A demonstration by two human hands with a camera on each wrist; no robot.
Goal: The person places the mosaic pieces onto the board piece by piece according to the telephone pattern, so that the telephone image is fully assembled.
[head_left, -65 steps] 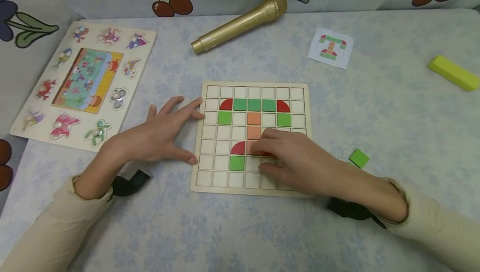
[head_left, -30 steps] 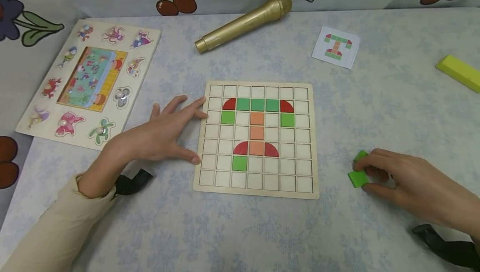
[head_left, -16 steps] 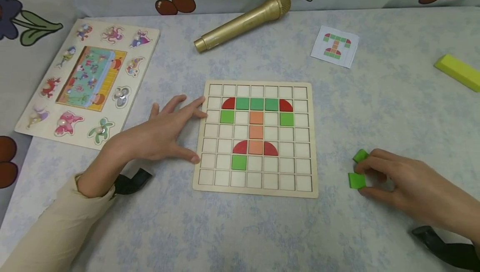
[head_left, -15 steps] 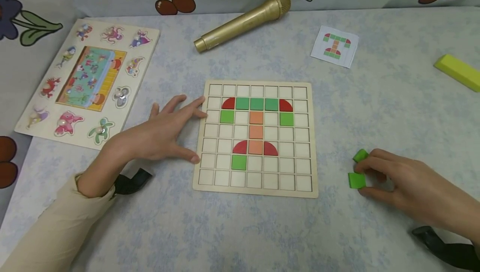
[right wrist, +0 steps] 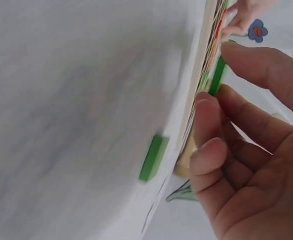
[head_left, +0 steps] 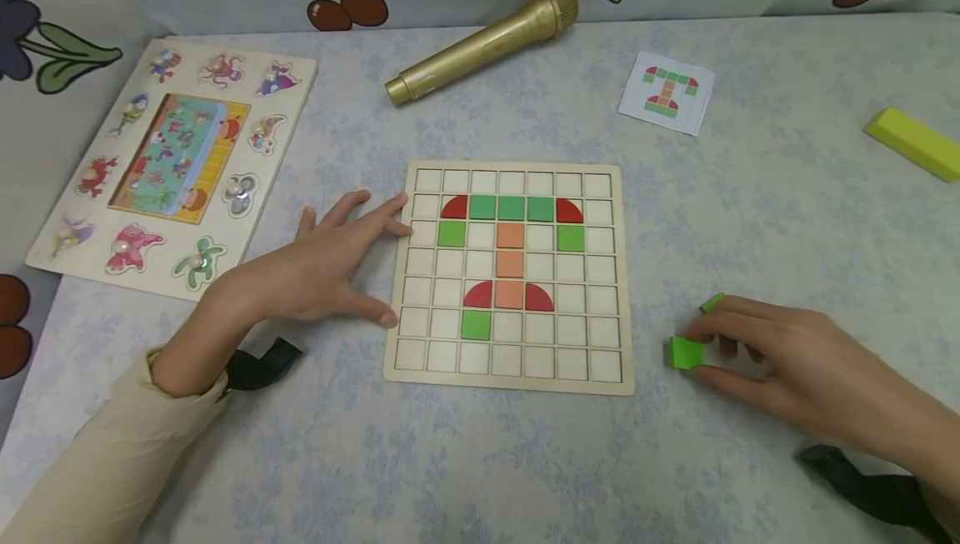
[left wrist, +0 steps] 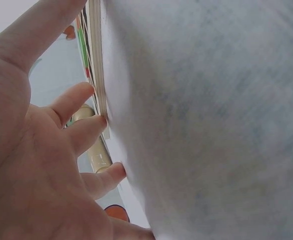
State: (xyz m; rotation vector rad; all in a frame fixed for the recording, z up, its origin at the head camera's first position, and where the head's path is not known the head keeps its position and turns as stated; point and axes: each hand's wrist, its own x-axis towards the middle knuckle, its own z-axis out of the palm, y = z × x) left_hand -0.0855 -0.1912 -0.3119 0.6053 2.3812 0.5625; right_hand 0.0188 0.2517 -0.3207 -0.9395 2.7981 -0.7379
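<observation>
My right hand (head_left: 787, 356) pinches a green square tile (head_left: 686, 352) between thumb and forefinger, to the right of the wooden grid board (head_left: 397, 352). In the right wrist view this tile (right wrist: 217, 75) stands on edge between the fingertips, apart from the table. A second green tile (right wrist: 154, 157) lies on the table below, mostly hidden behind the hand in the head view. My left hand (head_left: 315, 269) has its fingers spread, with fingertips and thumb touching the board's left edge. Red quarter-round, green and orange square tiles (head_left: 510, 264) sit in the board's cells.
Behind the board lies a gold microphone (head_left: 480, 48), with a small printed pattern card (head_left: 666, 92) to its right. A yellow block (head_left: 915, 144) is at the far right. A picture puzzle board (head_left: 285, 144) with knobbed animal pieces occupies the left.
My right hand has left the board, where a second lower red quarter-round now shows. It has taken a green tile from the table and moved slightly left with it. The left hand stays put.
</observation>
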